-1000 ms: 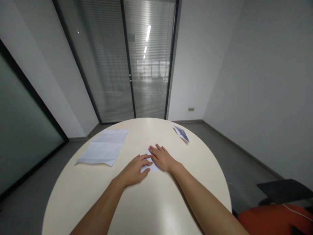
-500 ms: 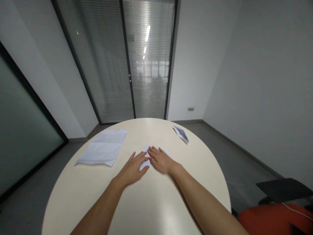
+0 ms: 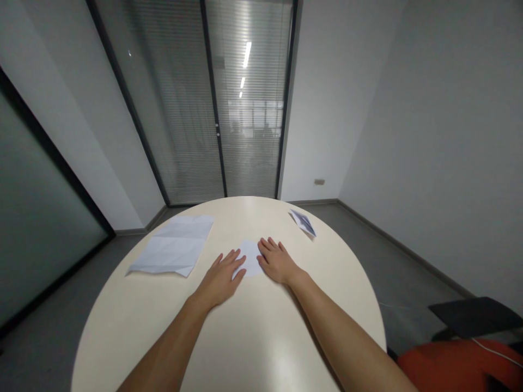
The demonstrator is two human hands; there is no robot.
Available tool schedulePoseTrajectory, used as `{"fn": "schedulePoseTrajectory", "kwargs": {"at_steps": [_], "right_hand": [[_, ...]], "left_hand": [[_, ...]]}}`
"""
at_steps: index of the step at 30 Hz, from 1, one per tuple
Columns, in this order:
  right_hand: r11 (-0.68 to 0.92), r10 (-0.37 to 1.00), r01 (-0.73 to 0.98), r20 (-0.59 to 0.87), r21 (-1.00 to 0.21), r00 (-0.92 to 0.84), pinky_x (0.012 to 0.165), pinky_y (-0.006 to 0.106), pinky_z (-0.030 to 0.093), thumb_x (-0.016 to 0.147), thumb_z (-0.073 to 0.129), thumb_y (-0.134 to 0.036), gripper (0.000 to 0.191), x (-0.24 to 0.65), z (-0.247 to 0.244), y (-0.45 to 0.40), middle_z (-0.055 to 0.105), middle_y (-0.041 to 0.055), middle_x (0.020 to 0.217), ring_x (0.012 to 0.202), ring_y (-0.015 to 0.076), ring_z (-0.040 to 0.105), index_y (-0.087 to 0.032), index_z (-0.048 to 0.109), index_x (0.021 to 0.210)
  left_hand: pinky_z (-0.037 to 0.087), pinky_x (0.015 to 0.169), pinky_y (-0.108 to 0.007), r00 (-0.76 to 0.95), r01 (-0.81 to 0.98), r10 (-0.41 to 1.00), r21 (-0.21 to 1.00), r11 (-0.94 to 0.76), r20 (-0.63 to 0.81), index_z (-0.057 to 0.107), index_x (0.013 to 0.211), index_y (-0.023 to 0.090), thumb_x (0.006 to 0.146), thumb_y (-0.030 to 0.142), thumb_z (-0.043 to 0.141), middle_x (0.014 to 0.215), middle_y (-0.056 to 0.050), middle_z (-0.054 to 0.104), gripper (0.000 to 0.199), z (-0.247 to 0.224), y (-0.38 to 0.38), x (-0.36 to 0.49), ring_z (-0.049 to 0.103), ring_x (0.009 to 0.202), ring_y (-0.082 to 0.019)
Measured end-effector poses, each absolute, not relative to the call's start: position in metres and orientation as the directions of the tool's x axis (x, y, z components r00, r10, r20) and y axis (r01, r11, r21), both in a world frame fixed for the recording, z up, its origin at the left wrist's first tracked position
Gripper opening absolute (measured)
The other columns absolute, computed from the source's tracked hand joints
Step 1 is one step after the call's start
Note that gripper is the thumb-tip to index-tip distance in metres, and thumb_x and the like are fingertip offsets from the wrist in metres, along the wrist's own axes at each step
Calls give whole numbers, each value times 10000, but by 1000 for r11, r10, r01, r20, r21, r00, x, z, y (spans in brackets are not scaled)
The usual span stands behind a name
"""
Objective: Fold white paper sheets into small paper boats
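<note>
A small piece of white paper (image 3: pixel 250 258) lies flat near the middle of the round table, between my two hands. My left hand (image 3: pixel 220 276) is open, palm down, its fingertips over the paper's left edge. On the other side, my right hand (image 3: pixel 277 260) also lies open and flat, its fingers covering the paper's right part. The paper's outer edges are partly hidden under both hands.
The round cream table (image 3: pixel 241 337) fills the lower middle. A larger creased white sheet (image 3: pixel 174 245) lies on its left, and a folded printed paper (image 3: pixel 303 223) at its far right. An orange chair (image 3: pixel 449 365) stands at the lower right.
My right hand has slid to the right across the paper and my left hand slightly to the left. The hands are now apart, with more of the paper showing between them.
</note>
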State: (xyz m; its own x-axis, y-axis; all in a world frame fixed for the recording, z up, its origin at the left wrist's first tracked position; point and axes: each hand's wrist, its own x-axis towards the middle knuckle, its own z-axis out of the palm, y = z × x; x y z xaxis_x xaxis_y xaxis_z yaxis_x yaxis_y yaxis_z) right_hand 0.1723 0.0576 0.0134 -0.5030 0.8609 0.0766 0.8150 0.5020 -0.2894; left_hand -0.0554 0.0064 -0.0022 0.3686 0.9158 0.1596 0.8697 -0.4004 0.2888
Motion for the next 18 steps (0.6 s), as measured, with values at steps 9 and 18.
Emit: {"fn": "schedulePoseTrajectory", "kwargs": {"at_steps": [9, 18], "right_hand": [[650, 750, 681, 146, -337, -645, 1197, 596, 273, 1035, 404, -333, 494, 166, 19, 54, 431, 157, 1596, 1505, 325, 337, -190, 488, 1501], [572, 820, 766, 175, -294, -546, 1140, 511, 346, 1009, 490, -336, 319, 178, 24, 60, 574, 138, 1467, 1364, 296, 493, -203, 651, 1250]], "left_hand": [[264, 1239, -549, 328, 895, 930, 260, -361, 164, 499, 1501, 198, 1042, 347, 376, 1628, -118, 388, 498, -2, 7, -53, 311, 1536, -284], [335, 1200, -553, 170, 949, 955, 222, -225, 243, 595, 1412, 159, 999, 258, 429, 1557, -156, 496, 457, -4, 9, -56, 423, 1472, -332]]}}
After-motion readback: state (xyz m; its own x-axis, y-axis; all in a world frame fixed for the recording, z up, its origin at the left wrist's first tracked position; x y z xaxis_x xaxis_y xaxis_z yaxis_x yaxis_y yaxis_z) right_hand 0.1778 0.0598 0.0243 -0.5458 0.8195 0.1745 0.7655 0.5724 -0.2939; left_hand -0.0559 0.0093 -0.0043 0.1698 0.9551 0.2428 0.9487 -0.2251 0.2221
